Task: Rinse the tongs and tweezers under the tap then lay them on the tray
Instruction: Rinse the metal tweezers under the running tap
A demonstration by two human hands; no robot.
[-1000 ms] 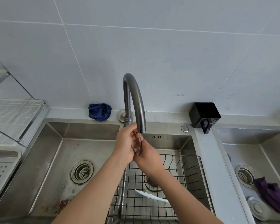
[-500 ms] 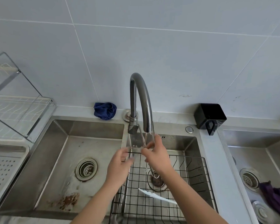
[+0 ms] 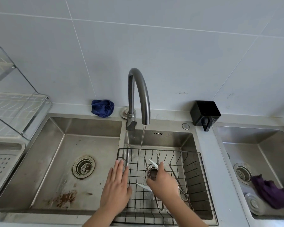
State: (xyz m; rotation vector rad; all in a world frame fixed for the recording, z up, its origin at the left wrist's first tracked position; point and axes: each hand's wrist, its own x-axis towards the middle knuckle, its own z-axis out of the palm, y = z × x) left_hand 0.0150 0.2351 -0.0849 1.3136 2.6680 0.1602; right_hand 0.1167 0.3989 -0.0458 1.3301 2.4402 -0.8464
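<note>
Water runs from the grey tap into the middle sink, where a black wire basket sits. Long metal tongs lie in the basket, their arms pointing toward the stream and their loop end near the front. My right hand is down in the basket, fingers pinched on them. Thin metal tweezers lie just to the right of that hand. A white strip shows beside my thumb. My left hand hovers flat and open over the basket's left rim. The white perforated tray is at far left.
A clear-lidded dish rack stands above the tray. The left sink basin has a drain and rust stains. A blue cloth and a black holder sit on the back ledge. A purple cloth lies in the right sink.
Both hands dropped from under the spout into the basket. My right hand brought the metal tool down into the basket; my left hand let go and spread flat. Water keeps running.
</note>
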